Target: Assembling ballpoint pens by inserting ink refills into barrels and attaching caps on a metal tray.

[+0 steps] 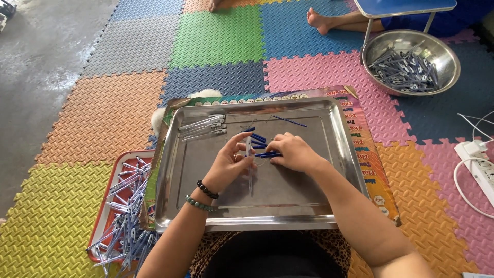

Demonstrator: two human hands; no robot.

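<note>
While the right hand (290,153) pinches blue refills (267,154), left hand (229,162) fingers grip a clear pen barrel (249,167) lengthwise toward the person.

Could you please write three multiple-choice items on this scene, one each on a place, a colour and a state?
1. Where does the steel bowl of pen parts stand?
A. on the tray
B. on the mat, upper right
C. on the blue table

2. What colour is the mat tile straight beyond the tray?
A. green
B. black
C. white

3. What is the left hand doing?
A. resting flat and empty on the mat
B. holding a clear pen barrel upright
C. gripping the cable

Answers: 1 B, the bowl sits on the floor mat beside the table leg. 2 A, the tile is plainly green. 3 B, its fingers pinch the barrel while the right hand holds blue refills beside it.
</note>
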